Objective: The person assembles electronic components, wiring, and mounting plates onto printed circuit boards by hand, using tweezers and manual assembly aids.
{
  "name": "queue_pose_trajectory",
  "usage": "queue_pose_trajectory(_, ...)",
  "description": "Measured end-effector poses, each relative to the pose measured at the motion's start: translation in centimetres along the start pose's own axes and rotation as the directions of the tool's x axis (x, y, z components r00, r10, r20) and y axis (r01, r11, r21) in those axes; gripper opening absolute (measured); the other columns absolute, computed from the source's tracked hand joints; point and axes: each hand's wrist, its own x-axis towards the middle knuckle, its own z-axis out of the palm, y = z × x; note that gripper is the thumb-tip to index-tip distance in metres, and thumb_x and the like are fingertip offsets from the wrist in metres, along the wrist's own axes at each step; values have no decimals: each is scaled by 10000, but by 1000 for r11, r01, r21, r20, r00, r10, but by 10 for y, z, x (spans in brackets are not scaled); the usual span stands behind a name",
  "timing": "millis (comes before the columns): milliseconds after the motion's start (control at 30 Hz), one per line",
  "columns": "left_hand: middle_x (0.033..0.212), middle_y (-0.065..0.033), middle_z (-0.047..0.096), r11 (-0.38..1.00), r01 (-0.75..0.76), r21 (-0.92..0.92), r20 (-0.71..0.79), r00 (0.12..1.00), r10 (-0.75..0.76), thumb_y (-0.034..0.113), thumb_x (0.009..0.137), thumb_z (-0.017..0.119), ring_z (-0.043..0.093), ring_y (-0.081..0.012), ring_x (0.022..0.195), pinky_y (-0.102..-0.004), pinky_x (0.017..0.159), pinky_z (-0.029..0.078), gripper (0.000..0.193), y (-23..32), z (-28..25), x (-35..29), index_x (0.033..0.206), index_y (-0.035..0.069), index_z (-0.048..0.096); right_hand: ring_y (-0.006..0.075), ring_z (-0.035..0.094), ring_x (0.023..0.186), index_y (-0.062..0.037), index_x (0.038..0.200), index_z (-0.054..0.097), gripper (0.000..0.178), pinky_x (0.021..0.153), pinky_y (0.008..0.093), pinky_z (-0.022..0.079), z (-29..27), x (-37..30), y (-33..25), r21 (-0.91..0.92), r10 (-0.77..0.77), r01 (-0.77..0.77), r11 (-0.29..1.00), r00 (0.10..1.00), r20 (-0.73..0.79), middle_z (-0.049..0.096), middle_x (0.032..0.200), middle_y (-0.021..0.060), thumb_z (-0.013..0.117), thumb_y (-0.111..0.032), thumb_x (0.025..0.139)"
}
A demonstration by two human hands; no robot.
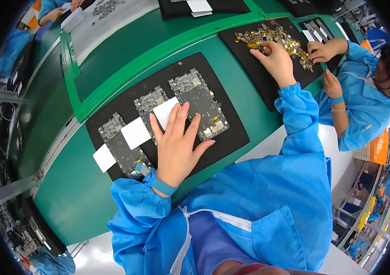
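My left hand [175, 149], with a blue band at the wrist, lies palm down with its fingers spread. Its fingertips rest at a white card [162, 111] and over the middle circuit board [150, 101]. To its right is another circuit board [202, 107], with a gold-coloured piece near its lower end. A third circuit board [128, 149] lies to the left, by white cards [136, 133]. My right hand [276, 64] reaches over a pile of small gold and silver parts [291, 42]. Thumb and fingers are pinched together there; what is between them is too small to name.
The boards lie on a black mat [231, 130] on a green table [257, 123]. Another black mat [261, 91] bears the pile. At the right, a co-worker's hands [325, 50] are close to the same parts. A raised green rim [158, 57] runs beyond the mats.
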Motion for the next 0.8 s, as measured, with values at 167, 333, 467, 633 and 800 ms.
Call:
queue_pose_trajectory(167,1421,-118,468,998,53,19,2,999,-53,348,770,763,384,-313,1361,-621,1130,47,478,-2,-13,-6,1151,75,669,317,669,755,-36,963,700,378,667,391,521,-3,6,-5,-62,105,-101,993,993,57,691,818,141,722,-377,800)
queue_pose_trajectory(333,1312,-120,549,999,47,-13,-67,997,-48,310,775,760,431,-329,1313,-646,1113,109,400,-11,-31,-14,1078,58,696,258,693,798,-45,1038,709,261,728,326,526,-26,-4,-3,122,63,-58,991,997,-37,708,865,154,686,-223,849)
queue_pose_trajectory(467,1279,-112,576,974,74,-215,-100,990,-97,223,784,762,501,-330,1242,-560,1128,186,336,-22,-41,-19,1075,74,686,117,667,838,-6,1085,633,249,753,245,512,-53,-26,-58,713,-75,-214,668,934,350,713,903,64,708,-85,860)
queue_pose_trajectory(633,1197,-107,624,899,116,-422,-119,976,-182,118,804,733,591,-307,1092,-423,1036,403,296,-25,-44,-24,1086,49,676,88,640,887,16,1056,660,164,788,216,506,-57,-62,-140,736,-357,-389,554,688,632,693,950,44,648,-28,899)
queue_pose_trajectory(800,1195,-101,620,952,107,-287,-116,983,-145,124,787,749,582,-303,1112,-456,1059,377,313,-42,-45,-49,1086,64,680,82,598,815,17,977,677,103,709,224,483,-42,-85,-187,680,-420,-417,603,558,715,662,902,32,645,-40,898)
